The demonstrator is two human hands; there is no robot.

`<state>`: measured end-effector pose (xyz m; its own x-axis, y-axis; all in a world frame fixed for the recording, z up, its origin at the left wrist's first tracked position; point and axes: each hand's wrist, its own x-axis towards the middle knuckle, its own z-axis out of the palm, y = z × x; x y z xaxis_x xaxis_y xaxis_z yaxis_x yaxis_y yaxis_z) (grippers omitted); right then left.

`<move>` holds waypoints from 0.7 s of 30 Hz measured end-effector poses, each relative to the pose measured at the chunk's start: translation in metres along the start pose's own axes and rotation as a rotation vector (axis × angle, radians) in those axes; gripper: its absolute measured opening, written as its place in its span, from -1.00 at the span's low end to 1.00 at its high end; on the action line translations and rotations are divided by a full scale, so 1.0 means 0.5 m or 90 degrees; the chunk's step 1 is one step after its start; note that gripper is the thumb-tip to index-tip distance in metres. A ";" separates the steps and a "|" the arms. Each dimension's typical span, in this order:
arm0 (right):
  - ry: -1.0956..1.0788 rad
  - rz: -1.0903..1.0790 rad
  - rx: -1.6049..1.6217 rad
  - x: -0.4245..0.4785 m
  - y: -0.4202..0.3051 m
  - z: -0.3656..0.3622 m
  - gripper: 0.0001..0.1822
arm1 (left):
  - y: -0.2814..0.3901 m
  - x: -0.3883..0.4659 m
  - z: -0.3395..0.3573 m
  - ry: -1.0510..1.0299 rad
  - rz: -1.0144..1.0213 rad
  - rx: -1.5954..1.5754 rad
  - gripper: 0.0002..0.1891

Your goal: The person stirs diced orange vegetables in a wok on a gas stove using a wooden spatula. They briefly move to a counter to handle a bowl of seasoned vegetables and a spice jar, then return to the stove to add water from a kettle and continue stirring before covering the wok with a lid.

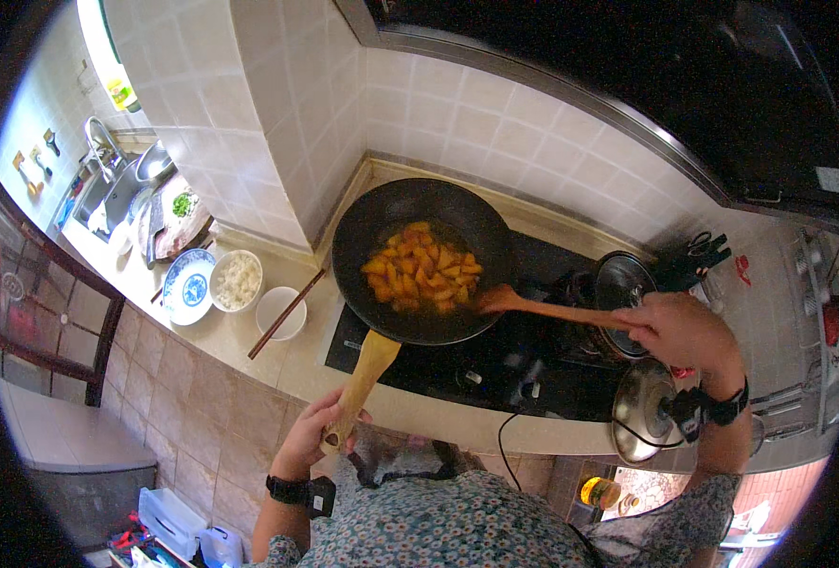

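Note:
A dark wok (419, 195) stands on the left part of the black cooktop (426, 390). Browned, orange-yellow food pieces (419, 266) lie in some liquid at its bottom. My left hand (323, 422) is closed around the wok's pale wooden handle (366, 376), near its end. In my right hand (682, 330) is the shaft of a wooden spatula (569, 310); its blade rests inside the wok at the right edge of the food. Beside the cooktop on the left are a white bowl of rice (238, 280) and a white bowl (281, 312) with chopsticks (287, 313) across it.
A blue-and-white plate (191, 287) lies beyond the rice bowl, before a cutting board (185, 231) with a cleaver (155, 224) and chopped greens (181, 205). Right of the wok are a glass-lidded pot (622, 284) and a metal lid (640, 419). A dark range hood overhangs the back.

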<state>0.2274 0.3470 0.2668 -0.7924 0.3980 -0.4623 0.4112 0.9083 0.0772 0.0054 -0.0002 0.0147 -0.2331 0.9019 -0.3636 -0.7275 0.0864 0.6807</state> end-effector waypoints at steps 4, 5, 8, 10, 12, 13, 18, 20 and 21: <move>0.001 0.040 -0.027 0.029 -0.051 0.045 -0.65 | 0.014 -0.004 -0.011 -0.012 -0.049 0.047 -0.42; 0.016 0.039 0.000 0.040 -0.057 0.060 -0.64 | 0.019 -0.003 -0.012 -0.018 -0.061 0.066 -0.41; 0.024 0.061 0.079 0.086 -0.078 0.105 -0.60 | 0.034 0.001 -0.010 -0.030 -0.076 0.083 -0.39; 0.065 0.077 0.116 0.116 -0.096 0.142 -0.61 | 0.040 0.010 -0.021 -0.088 -0.093 0.076 -0.39; 0.089 0.088 0.153 0.147 -0.119 0.167 -0.61 | 0.036 0.015 -0.034 -0.124 -0.104 0.068 -0.38; 0.096 0.089 0.172 0.165 -0.136 0.173 -0.61 | 0.029 0.017 -0.043 -0.131 -0.104 0.067 -0.38; 0.097 0.073 0.209 0.201 -0.170 0.164 -0.61 | 0.039 0.012 -0.036 -0.129 -0.120 0.038 -0.38; 0.062 0.064 0.181 0.187 -0.177 0.131 -0.61 | 0.045 0.006 -0.031 -0.105 -0.132 0.029 -0.39; 0.049 0.070 0.153 0.174 -0.176 0.116 -0.61 | 0.045 0.006 -0.033 -0.118 -0.128 0.030 -0.39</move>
<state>0.1483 0.2943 0.1685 -0.7651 0.5097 -0.3934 0.5845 0.8061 -0.0922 -0.0224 -0.0025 0.0181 0.0376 0.9262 -0.3752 -0.7159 0.2869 0.6366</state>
